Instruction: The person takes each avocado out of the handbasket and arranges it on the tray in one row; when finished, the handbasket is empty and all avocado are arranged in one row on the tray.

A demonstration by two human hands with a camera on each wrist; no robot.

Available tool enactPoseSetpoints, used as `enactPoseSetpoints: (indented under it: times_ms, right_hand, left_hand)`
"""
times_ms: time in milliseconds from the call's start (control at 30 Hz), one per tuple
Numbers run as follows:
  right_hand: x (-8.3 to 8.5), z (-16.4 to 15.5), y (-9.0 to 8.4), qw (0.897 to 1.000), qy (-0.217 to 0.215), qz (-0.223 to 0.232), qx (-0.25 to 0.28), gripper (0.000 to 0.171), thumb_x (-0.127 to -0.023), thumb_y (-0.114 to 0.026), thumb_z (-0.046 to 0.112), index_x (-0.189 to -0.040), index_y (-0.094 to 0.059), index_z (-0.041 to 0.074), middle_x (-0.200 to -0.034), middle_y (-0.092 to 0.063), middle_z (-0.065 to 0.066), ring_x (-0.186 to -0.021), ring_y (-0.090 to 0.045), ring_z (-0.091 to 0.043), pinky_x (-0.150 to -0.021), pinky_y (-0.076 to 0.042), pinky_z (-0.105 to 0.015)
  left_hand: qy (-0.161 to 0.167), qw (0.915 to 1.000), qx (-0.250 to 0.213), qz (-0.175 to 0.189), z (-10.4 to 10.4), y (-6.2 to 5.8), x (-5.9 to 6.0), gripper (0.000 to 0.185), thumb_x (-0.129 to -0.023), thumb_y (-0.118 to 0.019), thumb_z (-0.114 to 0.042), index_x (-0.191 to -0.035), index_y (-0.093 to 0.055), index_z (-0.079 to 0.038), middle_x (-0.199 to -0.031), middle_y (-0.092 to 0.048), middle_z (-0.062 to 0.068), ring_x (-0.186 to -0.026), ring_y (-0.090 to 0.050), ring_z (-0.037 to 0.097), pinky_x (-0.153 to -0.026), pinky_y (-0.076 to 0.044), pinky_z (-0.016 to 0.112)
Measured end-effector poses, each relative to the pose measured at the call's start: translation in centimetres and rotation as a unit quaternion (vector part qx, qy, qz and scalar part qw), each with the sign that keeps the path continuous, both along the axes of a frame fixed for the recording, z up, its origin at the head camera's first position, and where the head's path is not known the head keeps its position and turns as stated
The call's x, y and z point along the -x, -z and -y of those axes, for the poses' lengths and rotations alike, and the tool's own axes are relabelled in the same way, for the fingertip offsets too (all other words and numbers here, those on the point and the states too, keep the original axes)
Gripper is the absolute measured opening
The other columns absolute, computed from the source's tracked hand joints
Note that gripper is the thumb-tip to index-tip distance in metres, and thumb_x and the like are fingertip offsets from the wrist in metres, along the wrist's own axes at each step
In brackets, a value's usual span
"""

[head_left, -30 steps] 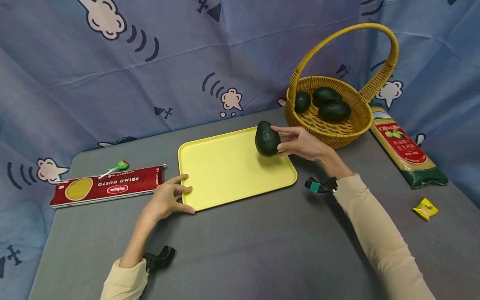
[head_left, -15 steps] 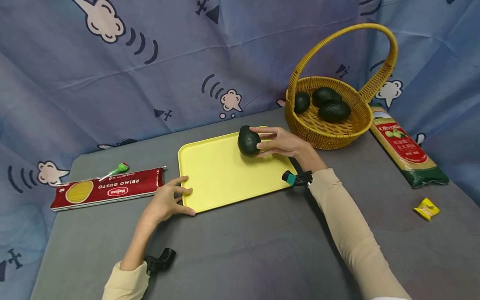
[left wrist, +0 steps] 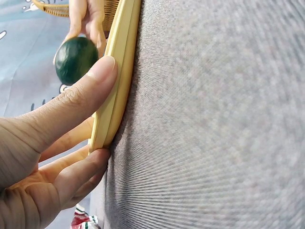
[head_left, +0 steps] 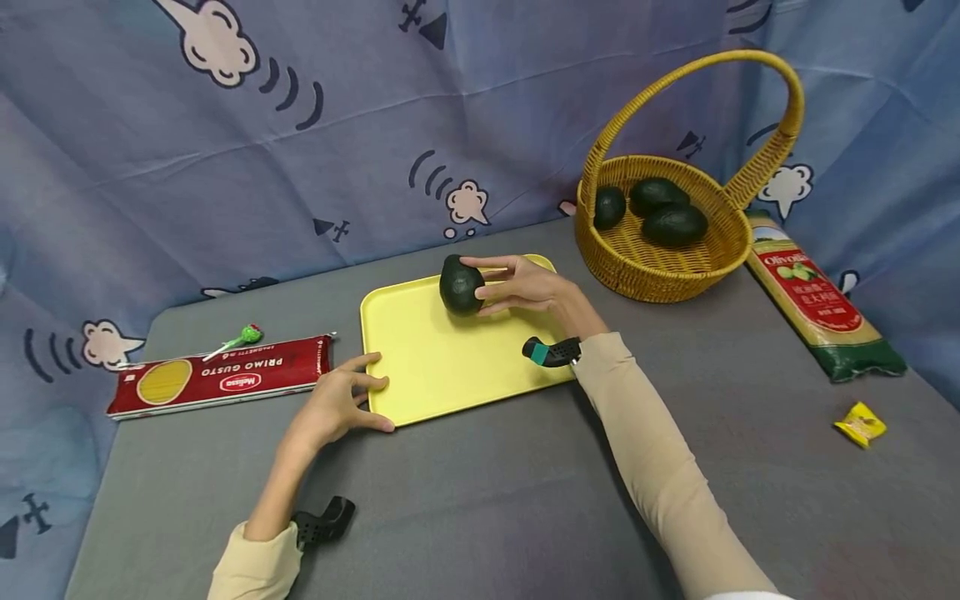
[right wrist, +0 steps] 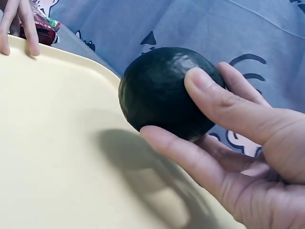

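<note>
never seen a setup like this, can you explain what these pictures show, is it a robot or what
No machine here: just two bare human hands, a left grip and a right grip. The wide view comes from a camera worn on the head, looking forward and down. The two close views come from cameras worn on the wrists, each watching its own side's work.

The left grip holds the near-left corner of a yellow tray. The right grip holds a dark green avocado above it.

Also on the grey surface: a wicker basket with three more avocados visible, a red spaghetti pack with a lollipop at its far edge, a red-and-green pack beside the basket, and a small yellow packet.
</note>
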State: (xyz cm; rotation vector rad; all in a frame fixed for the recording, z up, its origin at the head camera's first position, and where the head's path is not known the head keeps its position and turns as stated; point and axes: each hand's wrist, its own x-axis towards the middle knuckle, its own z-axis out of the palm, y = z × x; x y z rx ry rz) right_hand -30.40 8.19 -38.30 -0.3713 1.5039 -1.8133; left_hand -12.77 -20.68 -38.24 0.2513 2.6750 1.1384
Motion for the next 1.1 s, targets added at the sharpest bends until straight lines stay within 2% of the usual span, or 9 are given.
enactPoseSetpoints:
  times_ms: [233, 467, 733, 933, 1100]
  right_hand:
    - [0.3, 2.8, 0.8, 1.0, -0.011, -0.023, -0.008, 0.064, -0.088, -0.057, -0.016, -0.146, -0.041, 0.008, -0.143, -0.038, -0.023, -0.114, -0.057, -0.038, -0.084, -0.055, -0.048]
    - [0.3, 5.7, 0.7, 0.999, -0.009, -0.044, -0.018, 0.062, -0.087, -0.059, -0.014, -0.144, -0.044, 0.008, -0.139, -0.044, -0.023, -0.111, -0.058, -0.037, -0.081, -0.057, -0.046]
    - [0.0, 8.4, 1.4, 1.0, 0.009, -0.029, -0.004, 0.059, -0.088, -0.059, -0.012, -0.143, -0.047, 0.008, -0.141, -0.043, -0.02, -0.115, -0.056, -0.036, -0.079, -0.058, -0.045]
    - [-0.3, 10.4, 1.8, 0.999, 0.02, -0.041, -0.015, 0.057, -0.087, -0.063, -0.008, -0.14, -0.051, 0.01, -0.139, -0.045, -0.018, -0.114, -0.057, -0.033, -0.08, -0.058, -0.043]
    - [-0.4, 10.9, 1.7, 0.997, 0.023, -0.062, -0.032, 0.056, -0.088, -0.065, -0.004, -0.14, -0.052, 0.013, -0.144, -0.043, -0.016, -0.118, -0.056, -0.032, -0.081, -0.058, -0.042]
  left_hand:
    - [0.001, 1.0, -0.003, -0.005, -0.1, 0.1, 0.0, 0.06, -0.062, -0.089, -0.005, -0.113, -0.064, 0.014, -0.143, -0.041, 0.025, -0.129, -0.041, 0.041, -0.09, -0.053, 0.042]
    - [0.002, 0.9999, 0.009, -0.006, 0.0, 0.0, 0.0, 0.058, -0.063, -0.089, -0.006, -0.113, -0.065, 0.013, -0.143, -0.042, 0.024, -0.128, -0.042, 0.041, -0.089, -0.053, 0.042]
    - [0.004, 1.0, 0.008, 0.003, 0.1, 0.0, 0.2, 0.058, -0.064, -0.088, -0.007, -0.114, -0.065, 0.013, -0.145, -0.04, 0.024, -0.128, -0.043, 0.041, -0.09, -0.052, 0.042]
    - [0.003, 0.9998, 0.019, -0.006, 0.2, 0.1, 0.3, 0.058, -0.063, -0.089, -0.008, -0.113, -0.066, 0.012, -0.143, -0.041, 0.025, -0.128, -0.044, 0.041, -0.09, -0.053, 0.043]
    - [0.0, 0.9999, 0.012, 0.003, 0.0, 0.1, 0.3, 0.058, -0.064, -0.088, -0.006, -0.114, -0.065, 0.012, -0.144, -0.04, 0.024, -0.128, -0.043, 0.04, -0.091, -0.052, 0.042]
